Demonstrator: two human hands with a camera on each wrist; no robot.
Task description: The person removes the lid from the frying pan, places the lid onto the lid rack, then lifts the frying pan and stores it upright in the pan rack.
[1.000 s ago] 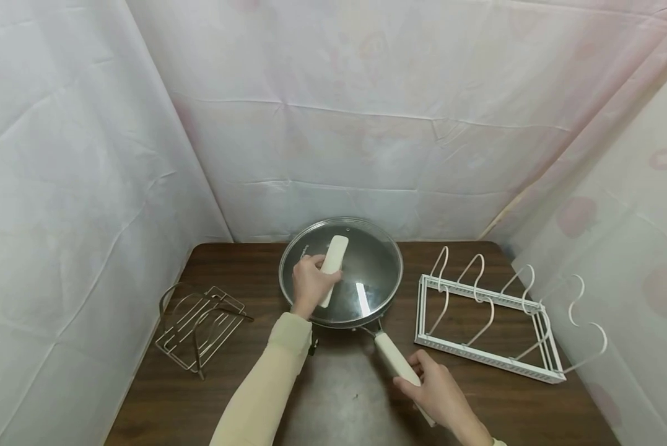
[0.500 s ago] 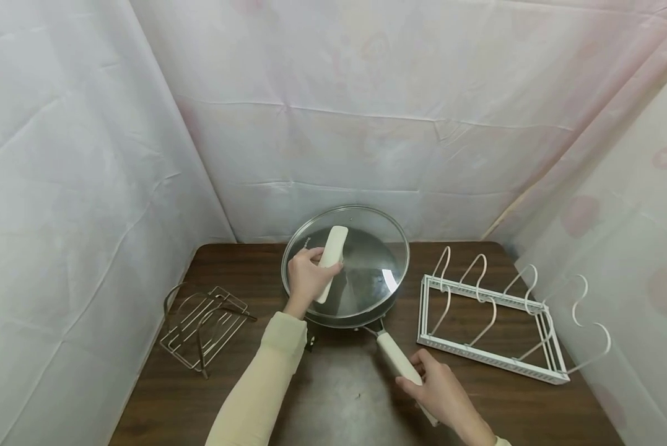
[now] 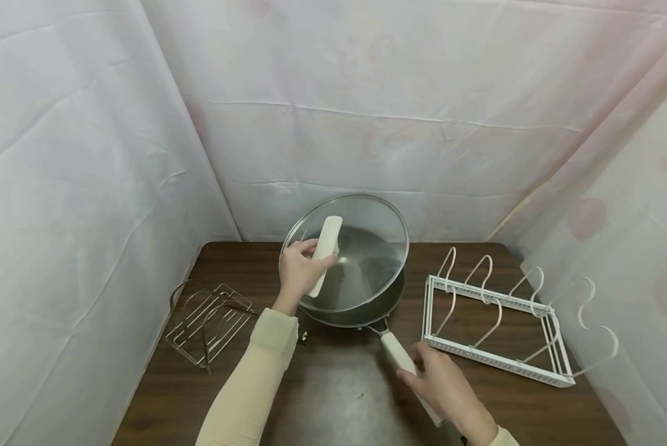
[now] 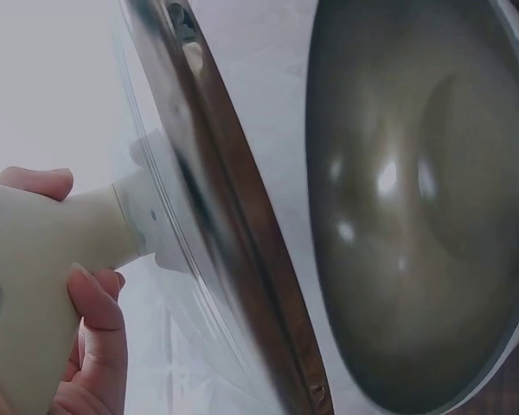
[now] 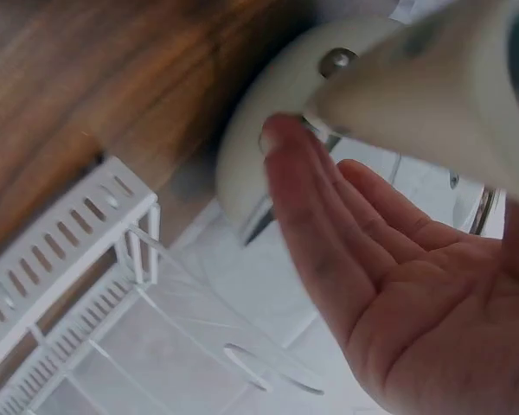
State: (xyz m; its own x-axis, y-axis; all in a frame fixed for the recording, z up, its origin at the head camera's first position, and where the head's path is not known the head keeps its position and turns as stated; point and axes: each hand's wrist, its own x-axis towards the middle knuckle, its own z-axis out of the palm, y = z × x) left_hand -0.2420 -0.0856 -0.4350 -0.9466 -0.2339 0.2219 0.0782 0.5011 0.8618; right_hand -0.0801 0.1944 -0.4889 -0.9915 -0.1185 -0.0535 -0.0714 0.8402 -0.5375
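Note:
In the head view, my left hand grips the cream handle of a clear glass lid with a metal rim. The lid is tilted, its far side raised above a dark-lined frying pan. A gap between the lid and the pan interior shows in the left wrist view. My right hand is at the pan's long cream handle, with the thumb against it. The right wrist view shows the fingers nearly straight beside the handle, the palm apart from it.
A white rack with curved dividers stands right of the pan. On the left sits a small wire rack. Both rest on a dark wooden table, with pale curtains behind and at both sides.
The lid has risen off the pan and tilted, showing more of the pan's interior. My left hand moved up with it. The right hand has stayed at the pan handle.

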